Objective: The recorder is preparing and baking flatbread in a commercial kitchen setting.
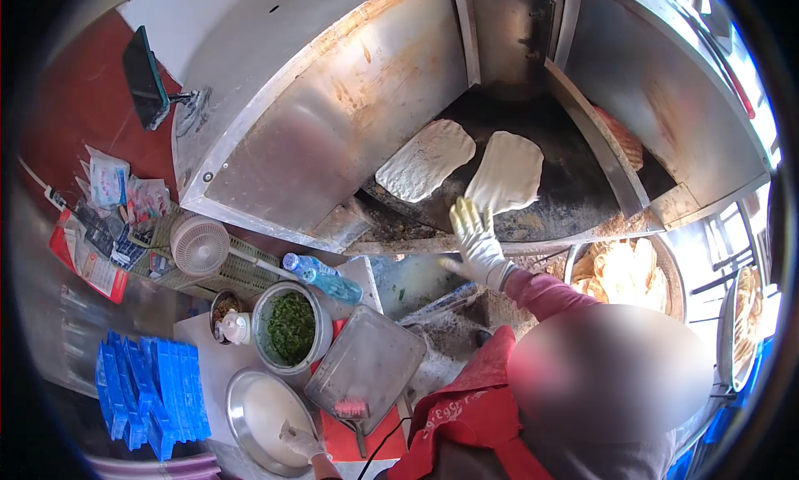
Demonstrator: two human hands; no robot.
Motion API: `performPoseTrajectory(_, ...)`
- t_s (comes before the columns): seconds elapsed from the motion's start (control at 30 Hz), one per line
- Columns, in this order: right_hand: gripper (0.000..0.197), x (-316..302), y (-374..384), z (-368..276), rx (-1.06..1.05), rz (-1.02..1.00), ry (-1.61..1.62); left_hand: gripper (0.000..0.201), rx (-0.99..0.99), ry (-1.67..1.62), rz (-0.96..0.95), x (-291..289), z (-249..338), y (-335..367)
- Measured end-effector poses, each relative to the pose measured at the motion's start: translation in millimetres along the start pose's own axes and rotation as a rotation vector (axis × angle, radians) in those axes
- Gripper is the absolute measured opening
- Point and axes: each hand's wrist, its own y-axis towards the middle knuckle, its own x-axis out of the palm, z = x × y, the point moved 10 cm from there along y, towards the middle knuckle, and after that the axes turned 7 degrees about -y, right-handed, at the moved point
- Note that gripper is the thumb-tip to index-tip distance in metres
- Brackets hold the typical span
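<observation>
- Nearest the camera, at lower right, a blurred oval patch [612, 372] sits beside a red apron [466, 409].
- At far left, a stack of blue plastic pieces [154, 393] stands below a white fan [200, 245] and a dark-screened device [146, 79].
- Next, a round tub [260, 334] holds chopped greens [290, 326]; a blue bottle [325, 279] lies just beyond it.
- Below the tub, a metal bowl [235, 413] contains something pale and smooth. The gloved left hand [304, 443] is at its right side, fingers over the inside; I cannot tell whether they are pinching anything.
- To the right, a brush with pink bristles [351, 408] lies over the lower edge of a rectangular tray [366, 347].
- Up in the middle, two flat pale dough sheets [426, 160] lie side by side on a dark griddle [570, 168], slightly apart.
- The gloved right hand [478, 243] is spread, thumb out to the left, fingertips at the near edge of the right-hand sheet; whether they touch it is unclear.
- At far right, flatbreads [622, 272] fill a round container, and more browned ones [749, 318] sit in another beside it.
</observation>
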Motion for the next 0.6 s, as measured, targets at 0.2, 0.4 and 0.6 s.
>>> performPoseTrajectory(0.2, 0.098, -16, -39, 111, 0.364, 0.320, 0.023, 0.027, -0.103, -0.148, 0.057, -14, 8, -9)
performPoseTrajectory(0.4, 0.091, -47, -11, 95, 0.308, 0.305, 0.103, 0.029, -0.488, -0.848, 0.010, 26, -90, 1)
performPoseTrajectory(0.6, 0.104, -2, -34, 71, 0.243, 0.161, 0.037, 0.031, -0.361, -0.633, -0.003, 11, -10, -14)
